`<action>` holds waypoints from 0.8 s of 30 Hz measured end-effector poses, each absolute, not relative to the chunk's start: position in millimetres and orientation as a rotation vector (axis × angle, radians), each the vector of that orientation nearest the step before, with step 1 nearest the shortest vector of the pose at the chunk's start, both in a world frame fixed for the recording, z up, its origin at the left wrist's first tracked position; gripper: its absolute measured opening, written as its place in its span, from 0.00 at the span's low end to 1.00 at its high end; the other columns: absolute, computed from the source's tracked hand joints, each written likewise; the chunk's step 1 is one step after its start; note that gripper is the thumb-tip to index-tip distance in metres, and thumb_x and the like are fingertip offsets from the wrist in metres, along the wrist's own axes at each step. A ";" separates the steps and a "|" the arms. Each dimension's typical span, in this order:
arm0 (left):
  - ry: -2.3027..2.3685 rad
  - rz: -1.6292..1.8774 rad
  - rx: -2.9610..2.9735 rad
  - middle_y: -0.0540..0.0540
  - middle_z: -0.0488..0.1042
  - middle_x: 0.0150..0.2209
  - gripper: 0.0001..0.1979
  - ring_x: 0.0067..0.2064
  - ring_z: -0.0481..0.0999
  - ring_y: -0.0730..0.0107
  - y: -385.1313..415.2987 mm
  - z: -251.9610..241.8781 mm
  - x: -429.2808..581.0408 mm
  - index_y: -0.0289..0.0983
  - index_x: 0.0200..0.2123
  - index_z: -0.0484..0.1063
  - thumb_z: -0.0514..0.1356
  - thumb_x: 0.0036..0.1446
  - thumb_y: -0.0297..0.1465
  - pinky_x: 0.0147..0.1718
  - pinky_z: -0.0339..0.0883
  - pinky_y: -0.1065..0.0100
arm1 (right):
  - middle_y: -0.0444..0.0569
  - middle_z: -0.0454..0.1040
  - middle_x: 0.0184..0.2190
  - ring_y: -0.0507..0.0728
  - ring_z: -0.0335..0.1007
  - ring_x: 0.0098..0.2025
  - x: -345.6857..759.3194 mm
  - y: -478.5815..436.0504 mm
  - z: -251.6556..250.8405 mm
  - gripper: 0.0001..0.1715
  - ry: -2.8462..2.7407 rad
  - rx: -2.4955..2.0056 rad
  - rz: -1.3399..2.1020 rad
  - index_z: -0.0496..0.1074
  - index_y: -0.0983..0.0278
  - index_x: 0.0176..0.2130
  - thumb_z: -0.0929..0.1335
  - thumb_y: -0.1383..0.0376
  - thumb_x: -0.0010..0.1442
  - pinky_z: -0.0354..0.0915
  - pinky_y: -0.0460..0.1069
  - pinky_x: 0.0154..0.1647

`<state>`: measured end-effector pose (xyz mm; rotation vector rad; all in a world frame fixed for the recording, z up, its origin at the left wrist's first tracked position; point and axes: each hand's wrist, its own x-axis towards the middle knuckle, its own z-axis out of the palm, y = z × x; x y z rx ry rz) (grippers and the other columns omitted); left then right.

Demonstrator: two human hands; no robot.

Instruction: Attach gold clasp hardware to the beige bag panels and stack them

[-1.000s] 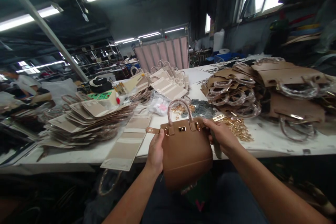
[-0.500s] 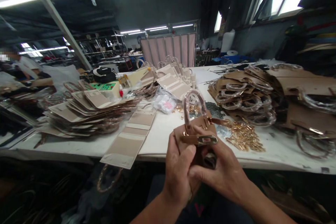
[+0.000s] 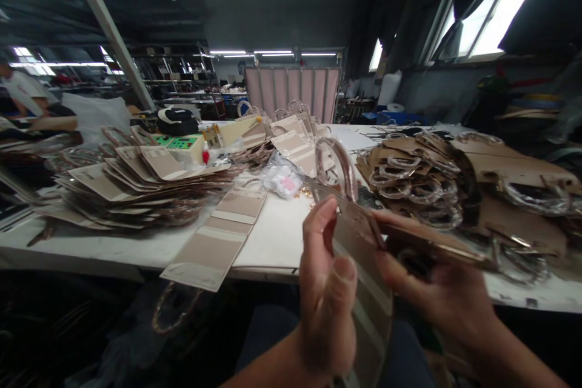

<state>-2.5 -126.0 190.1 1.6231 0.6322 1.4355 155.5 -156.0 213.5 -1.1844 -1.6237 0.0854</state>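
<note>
A tan handbag panel [image 3: 364, 279] with pale strips on its inner face stands upright and turned between my hands. Its looped handle [image 3: 339, 163], wrapped in clear plastic, rises from the top edge. My left hand [image 3: 327, 291] is closed on the panel's left side, thumb in front and fingers behind. At the other side my right hand [image 3: 441, 291], blurred, is closed round the panel's edge and a brown strap [image 3: 422, 236] that sticks out to the right. The strap's metal end is smeared by motion.
Stacked panels with handles [image 3: 136, 188] lie left, and wrapped brown pieces [image 3: 409, 176] pile up right. One flat panel [image 3: 218, 230] overhangs the table's [image 3: 273, 236] front edge. A plastic bag [image 3: 282, 179] and a machine with green panels [image 3: 182, 144] lie further back. A person [image 3: 27, 91] is far left.
The panel has been turned so its striped inner face shows. My right hand has moved to the right with the strap swung outward. The view has shifted slightly.
</note>
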 end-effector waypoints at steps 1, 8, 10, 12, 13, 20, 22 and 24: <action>0.624 1.552 1.539 0.38 0.59 0.73 0.31 0.73 0.59 0.44 -115.6 189.4 -6.7 0.41 0.74 0.52 0.50 0.73 0.43 0.72 0.57 0.47 | 0.49 0.84 0.46 0.64 0.84 0.40 170.4 -155.2 218.2 0.22 -1.576 -1.179 0.140 0.80 0.52 0.57 0.74 0.63 0.63 0.81 0.54 0.39; 0.509 1.461 1.463 0.36 0.67 0.69 0.40 0.71 0.64 0.45 -54.9 182.7 -51.2 0.40 0.71 0.63 0.68 0.61 0.48 0.71 0.56 0.49 | 0.52 0.85 0.43 0.69 0.82 0.45 263.9 -150.2 261.7 0.17 -1.576 -1.272 0.514 0.86 0.55 0.46 0.79 0.53 0.58 0.81 0.58 0.43; 0.395 1.150 1.455 0.34 0.72 0.65 0.41 0.67 0.69 0.42 -60.7 167.9 -57.1 0.39 0.69 0.66 0.71 0.58 0.50 0.68 0.60 0.48 | 0.52 0.84 0.43 0.69 0.82 0.45 268.7 -144.6 266.2 0.18 -1.715 -1.300 0.716 0.86 0.56 0.47 0.79 0.53 0.58 0.80 0.57 0.44; 0.361 0.891 1.349 0.33 0.76 0.62 0.43 0.63 0.74 0.41 -74.3 142.8 -56.7 0.40 0.69 0.68 0.74 0.54 0.49 0.63 0.66 0.49 | 0.52 0.84 0.44 0.68 0.82 0.45 264.8 -135.5 259.9 0.20 -1.838 -1.353 0.903 0.85 0.60 0.50 0.78 0.55 0.59 0.79 0.55 0.45; 0.368 0.803 1.270 0.33 0.77 0.61 0.44 0.61 0.76 0.42 -82.4 127.1 -54.5 0.40 0.69 0.68 0.75 0.52 0.48 0.61 0.68 0.50 | 0.52 0.84 0.45 0.68 0.81 0.44 261.3 -129.9 252.3 0.22 -1.883 -1.390 0.990 0.84 0.61 0.51 0.77 0.55 0.60 0.78 0.54 0.44; 0.633 0.650 0.792 0.36 0.84 0.44 0.32 0.42 0.83 0.55 -124.7 20.9 -29.6 0.31 0.51 0.83 0.76 0.50 0.47 0.43 0.74 0.64 | 0.48 0.84 0.44 0.62 0.78 0.44 242.8 -78.0 156.5 0.24 -2.094 -1.467 1.284 0.83 0.63 0.54 0.71 0.61 0.60 0.72 0.50 0.46; 0.709 0.686 0.672 0.36 0.84 0.41 0.31 0.38 0.82 0.59 -128.3 3.6 -24.5 0.30 0.49 0.83 0.76 0.48 0.46 0.39 0.73 0.66 | 0.46 0.84 0.43 0.61 0.78 0.43 240.5 -60.6 130.7 0.25 -2.114 -1.486 1.281 0.83 0.61 0.53 0.70 0.64 0.57 0.71 0.49 0.45; 0.785 0.714 0.559 0.37 0.84 0.40 0.32 0.36 0.82 0.61 -129.2 -8.6 -20.2 0.30 0.49 0.82 0.78 0.45 0.44 0.37 0.73 0.67 | 0.45 0.84 0.40 0.59 0.77 0.39 237.9 -44.3 108.7 0.25 -2.144 -1.539 1.229 0.84 0.61 0.52 0.69 0.66 0.55 0.69 0.48 0.41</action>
